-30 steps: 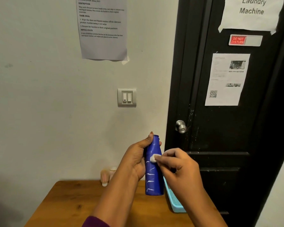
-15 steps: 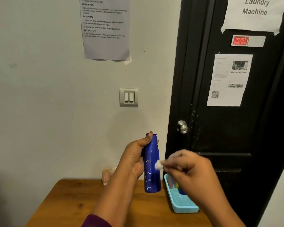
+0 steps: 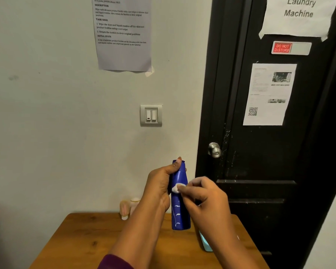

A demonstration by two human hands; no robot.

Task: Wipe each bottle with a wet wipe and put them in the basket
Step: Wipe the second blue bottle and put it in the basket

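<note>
At the bottom edge, a dark purple sleeve (image 3: 114,262) covers the left forearm, which reaches up over a brown wooden table (image 3: 81,241). The right forearm comes in from the lower right and hides most of a light blue plastic basket (image 3: 206,244) that sits near the table's right edge. Only a narrow strip of its wall shows.

Above the middle of the table, the left hand (image 3: 158,188) grips a tall, dark blue plastic bottle with white markings (image 3: 180,210). The fingers curl round its upper half and the thumb runs up to the cap. The bottle stands upright, outside the basket and just left of it. Whether its base touches the tabletop cannot be told.

The right hand (image 3: 208,199) pinches a small white wad of wet wipe (image 3: 177,188) between thumb and fingertips and presses it against the bottle's front, just below the shoulder. The other fingers are curled in.

At the table's far edge, against the wall, stand two small pale, cream-coloured bottles (image 3: 127,208), blurred and partly behind the left wrist.

On the grey-white wall behind are a double rocker light switch (image 3: 151,115) and, higher up, a printed sheet of task notes (image 3: 123,33). To the right is a black panelled door (image 3: 260,162) with a round metal knob (image 3: 214,149). The door carries a QR-code leaflet (image 3: 269,94), a red "DO NOT DISTURB" slider (image 3: 290,48) and a paper sign reading "Laundry Machine" (image 3: 299,14).
</note>
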